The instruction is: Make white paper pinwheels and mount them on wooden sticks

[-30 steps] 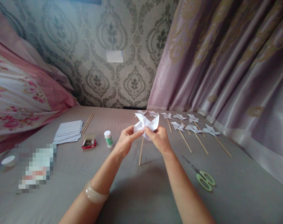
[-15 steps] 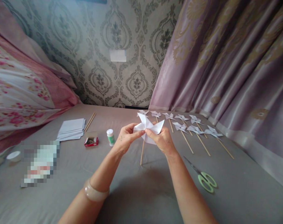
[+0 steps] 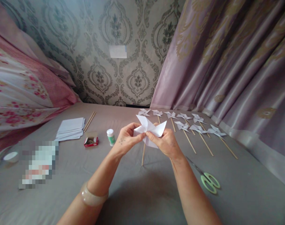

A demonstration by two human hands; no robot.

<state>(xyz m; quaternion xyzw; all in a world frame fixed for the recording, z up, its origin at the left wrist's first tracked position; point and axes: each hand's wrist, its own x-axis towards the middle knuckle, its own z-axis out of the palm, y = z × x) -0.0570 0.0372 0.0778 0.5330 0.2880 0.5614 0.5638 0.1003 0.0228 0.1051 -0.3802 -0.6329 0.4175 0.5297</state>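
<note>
Both hands hold a white paper pinwheel (image 3: 145,124) in front of me, its blades fanned upward and out to the sides. My left hand (image 3: 127,138) grips its left side, and my right hand (image 3: 166,140) grips the right side. The two thumb tips meet near the pinwheel's centre, and most of the other fingers are hidden behind the paper. A thin wooden stick (image 3: 143,154) runs down below the pinwheel, its lower end close to the grey sheet. What lies under the thumbs cannot be made out.
Several finished pinwheels (image 3: 182,126) lie at the back right, with green-handled scissors (image 3: 210,182) nearer. To the left are a paper stack (image 3: 70,128), loose sticks (image 3: 89,121), a small red box (image 3: 91,142), a white-and-green glue container (image 3: 111,137) and a white lid (image 3: 11,157).
My right hand has shifted slightly right and down, and the pinwheel's blades have tilted a little. Both hands keep their hold on it. The view has moved slightly.
</note>
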